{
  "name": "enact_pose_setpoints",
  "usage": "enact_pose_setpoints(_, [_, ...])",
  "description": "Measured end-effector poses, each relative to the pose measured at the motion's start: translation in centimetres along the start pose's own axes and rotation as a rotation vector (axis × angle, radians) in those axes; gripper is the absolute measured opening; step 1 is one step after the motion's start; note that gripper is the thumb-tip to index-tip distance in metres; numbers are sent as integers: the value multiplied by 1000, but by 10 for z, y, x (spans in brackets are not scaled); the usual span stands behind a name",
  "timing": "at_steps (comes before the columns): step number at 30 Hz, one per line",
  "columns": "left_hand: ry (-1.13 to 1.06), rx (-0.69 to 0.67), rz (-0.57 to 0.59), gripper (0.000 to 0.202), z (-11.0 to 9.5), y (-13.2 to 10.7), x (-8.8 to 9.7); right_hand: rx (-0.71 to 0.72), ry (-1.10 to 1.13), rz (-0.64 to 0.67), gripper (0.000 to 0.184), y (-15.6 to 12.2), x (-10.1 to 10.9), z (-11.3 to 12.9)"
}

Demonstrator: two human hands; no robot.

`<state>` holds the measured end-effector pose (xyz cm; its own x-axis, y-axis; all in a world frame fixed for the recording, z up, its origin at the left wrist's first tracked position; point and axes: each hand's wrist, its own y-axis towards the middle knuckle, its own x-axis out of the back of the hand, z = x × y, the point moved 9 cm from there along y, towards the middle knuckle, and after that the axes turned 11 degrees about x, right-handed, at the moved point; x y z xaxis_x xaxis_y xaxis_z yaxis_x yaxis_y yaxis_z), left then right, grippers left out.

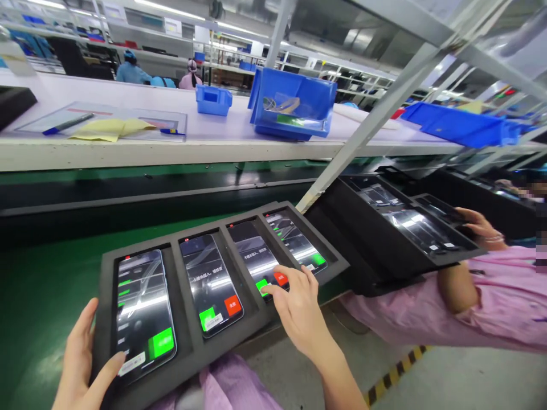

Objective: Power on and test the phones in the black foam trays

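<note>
A black foam tray [177,273] holds several smartphones in separate slots, their screens lit. My left hand [83,364] grips the tray's left end, its thumb over the rim by the leftmost smartphone [143,307]. That screen shows a green button. My right hand [299,307] is over the third smartphone [252,250] from the left, thumb at its green button and other fingers loosely bent beside its red button. It holds nothing. The second smartphone [209,256] also shows green and red buttons. The rightmost smartphone [294,233] lies just beyond my right fingertips.
A white-edged shelf [171,156] runs behind, with blue bins [294,105], a pen [68,123] and yellow paper [109,130]. At right, a co-worker's hand [482,225] is at black trays [410,222] with phones. A slanted white post [363,134] rises beside my tray.
</note>
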<state>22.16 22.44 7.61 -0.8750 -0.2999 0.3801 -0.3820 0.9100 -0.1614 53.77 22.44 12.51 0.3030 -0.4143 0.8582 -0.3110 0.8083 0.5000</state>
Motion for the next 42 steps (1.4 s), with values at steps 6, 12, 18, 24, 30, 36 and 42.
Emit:
enact_pose_setpoints(6, [-22,2,35,60,13,4,-1,223,132,-59,39,22,-6,64])
enact_pose_setpoints(12, [85,-115,28,46,12,9,8,432,215,107,27,34,-27,92])
enact_pose_setpoints(18, [278,-231,96,54,-6,5,10,317,182,36,34,49,-39,56])
enact_pose_setpoints(24, [293,-249,72,60,-6,1,13,302,177,28,34,50,-50,48])
enact_pose_setpoints(30, [293,-261,61,63,-7,1,14,332,176,83,33,45,-58,39])
enact_pose_setpoints(36, [259,-350,-15,58,-8,-5,19,210,213,11,38,44,-49,39])
enact_pose_setpoints(42, [328,-485,-29,52,-13,-10,17,297,219,36,33,41,-48,42])
